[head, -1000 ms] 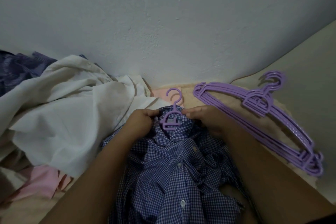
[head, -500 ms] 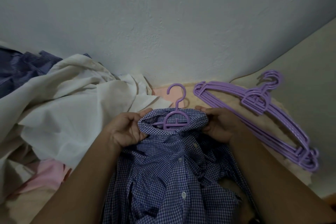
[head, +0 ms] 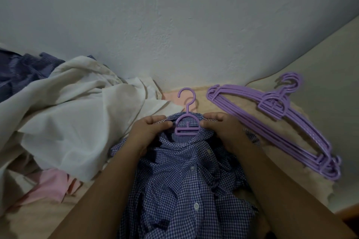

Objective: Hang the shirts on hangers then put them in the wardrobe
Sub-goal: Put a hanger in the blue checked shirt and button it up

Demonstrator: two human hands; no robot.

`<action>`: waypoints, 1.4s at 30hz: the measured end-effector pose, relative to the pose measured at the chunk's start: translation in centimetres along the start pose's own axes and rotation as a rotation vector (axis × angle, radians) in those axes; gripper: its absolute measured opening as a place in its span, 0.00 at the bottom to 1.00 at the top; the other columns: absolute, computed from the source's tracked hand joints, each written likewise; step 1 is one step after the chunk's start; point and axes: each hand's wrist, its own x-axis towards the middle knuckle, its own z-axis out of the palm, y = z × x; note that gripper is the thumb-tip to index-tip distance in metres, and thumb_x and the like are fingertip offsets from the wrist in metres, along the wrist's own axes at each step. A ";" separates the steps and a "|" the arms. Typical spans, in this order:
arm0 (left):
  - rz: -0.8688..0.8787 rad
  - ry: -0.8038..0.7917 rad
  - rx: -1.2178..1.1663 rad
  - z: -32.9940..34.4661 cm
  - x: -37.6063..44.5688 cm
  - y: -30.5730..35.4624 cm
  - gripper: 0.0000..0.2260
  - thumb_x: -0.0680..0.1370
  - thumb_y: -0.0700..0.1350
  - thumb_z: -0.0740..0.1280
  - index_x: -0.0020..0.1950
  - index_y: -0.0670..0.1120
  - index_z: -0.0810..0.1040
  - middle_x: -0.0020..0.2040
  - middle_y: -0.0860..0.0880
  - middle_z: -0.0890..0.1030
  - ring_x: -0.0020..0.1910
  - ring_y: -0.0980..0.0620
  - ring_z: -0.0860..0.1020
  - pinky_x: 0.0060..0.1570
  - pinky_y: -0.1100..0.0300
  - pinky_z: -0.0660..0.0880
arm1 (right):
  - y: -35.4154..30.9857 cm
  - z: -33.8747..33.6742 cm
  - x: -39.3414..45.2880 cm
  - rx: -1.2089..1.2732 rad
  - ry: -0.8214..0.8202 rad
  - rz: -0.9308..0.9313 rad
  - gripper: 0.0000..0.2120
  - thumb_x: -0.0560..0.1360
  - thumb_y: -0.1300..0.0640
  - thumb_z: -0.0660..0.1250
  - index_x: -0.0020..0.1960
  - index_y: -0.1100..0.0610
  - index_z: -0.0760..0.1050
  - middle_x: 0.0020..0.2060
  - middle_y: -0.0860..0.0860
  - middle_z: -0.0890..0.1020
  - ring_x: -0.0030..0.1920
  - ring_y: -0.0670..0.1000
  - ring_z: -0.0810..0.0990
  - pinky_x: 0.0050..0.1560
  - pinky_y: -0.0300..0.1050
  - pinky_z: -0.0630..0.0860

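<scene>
The checked shirt (head: 186,176) is found lying front-up on the bedding, directly below both hands, with its collar at the far end where the grip is taken. A purple hanger (head: 186,120) is seated inside the collar; only its hook and centre bridge are exposed between the two hands, the arms being hidden under the cloth.

The left hand (head: 149,132) is seen with fingers curled onto the collar fabric immediately left of the hanger bridge. The right hand (head: 223,130) is seen pinching the collar on the opposite side, thumb against the bridge edge. Both hands are therefore judged to be clasping cloth, not plastic (whether any finger also hooks the hanger shoulder beneath cannot be told).

Handling assessment: the shirt is judged light, soft and limp, with no stiffness beyond the collar band and button placket; it will sag and slide if lifted by the fabric alone. The hanger is judged light, rigid and smooth, so cloth may slip off an arm if the load is tilted. The hook, just beyond the grip, is recommended as the hold for lifting, once the shoulders are confirmed seated.

To the right of the grip, well apart, a stack of spare hangers (head: 287,122) is noted. To the left, touching the shirt's edge, a heap of white cloth (head: 68,122) is noted, with pink fabric (head: 50,184) below it.
</scene>
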 end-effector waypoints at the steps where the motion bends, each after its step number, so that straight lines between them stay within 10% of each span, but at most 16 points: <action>1: 0.054 0.046 0.052 0.1 0.0 -0.3 0.09 0.69 0.39 0.76 0.47 0.44 0.82 0.41 0.44 0.84 0.38 0.48 0.81 0.40 0.55 0.78 | -0.1 0.2 -0.2 -0.059 0.036 -0.043 0.12 0.68 0.58 0.75 0.51 0.55 0.81 0.45 0.48 0.82 0.46 0.48 0.80 0.46 0.43 0.75; 12: 0.187 0.218 -0.035 0.2 0.5 -1.0 0.02 0.76 0.44 0.71 0.43 0.50 0.83 0.39 0.50 0.84 0.34 0.52 0.81 0.34 0.55 0.79 | 1.2 1.0 1.3 0.144 0.266 0.026 0.03 0.75 0.55 0.68 0.43 0.52 0.80 0.44 0.54 0.84 0.47 0.57 0.82 0.52 0.59 0.79; 18: 0.137 0.176 0.104 0.5 1.1 -1.2 0.05 0.75 0.46 0.72 0.41 0.47 0.82 0.38 0.46 0.82 0.36 0.48 0.79 0.37 0.50 0.79 | 0.7 0.7 1.0 0.070 0.147 0.011 0.08 0.75 0.52 0.68 0.48 0.56 0.80 0.44 0.52 0.83 0.43 0.51 0.81 0.37 0.43 0.74; 28: 0.427 0.302 0.613 1.2 0.9 -0.7 0.05 0.74 0.49 0.72 0.42 0.49 0.85 0.40 0.52 0.80 0.33 0.59 0.74 0.33 0.64 0.67 | 0.2 1.7 0.9 -0.333 0.193 -0.120 0.13 0.72 0.56 0.72 0.54 0.61 0.81 0.48 0.54 0.83 0.47 0.51 0.79 0.49 0.44 0.75; 35: 0.718 0.390 0.608 0.6 1.0 -1.1 0.09 0.75 0.46 0.71 0.54 0.47 0.85 0.50 0.56 0.77 0.48 0.62 0.73 0.45 0.77 0.64 | 0.9 1.0 0.8 -0.354 0.307 -0.368 0.13 0.72 0.58 0.68 0.38 0.69 0.78 0.36 0.64 0.81 0.38 0.61 0.79 0.35 0.50 0.75; 38: 0.843 0.376 0.640 0.5 0.9 -1.1 0.09 0.76 0.44 0.70 0.55 0.46 0.84 0.53 0.52 0.82 0.51 0.56 0.76 0.52 0.73 0.66 | 0.4 1.1 0.0 -0.344 0.336 -0.370 0.06 0.73 0.58 0.69 0.46 0.60 0.83 0.49 0.51 0.78 0.50 0.48 0.75 0.51 0.39 0.69; 42: 0.955 0.338 0.699 0.2 0.9 -0.7 0.10 0.76 0.44 0.66 0.54 0.46 0.84 0.47 0.51 0.83 0.48 0.57 0.72 0.48 0.67 0.66 | 0.1 0.9 0.2 -0.535 0.373 -0.590 0.13 0.73 0.57 0.66 0.53 0.60 0.82 0.52 0.54 0.83 0.53 0.55 0.79 0.60 0.47 0.72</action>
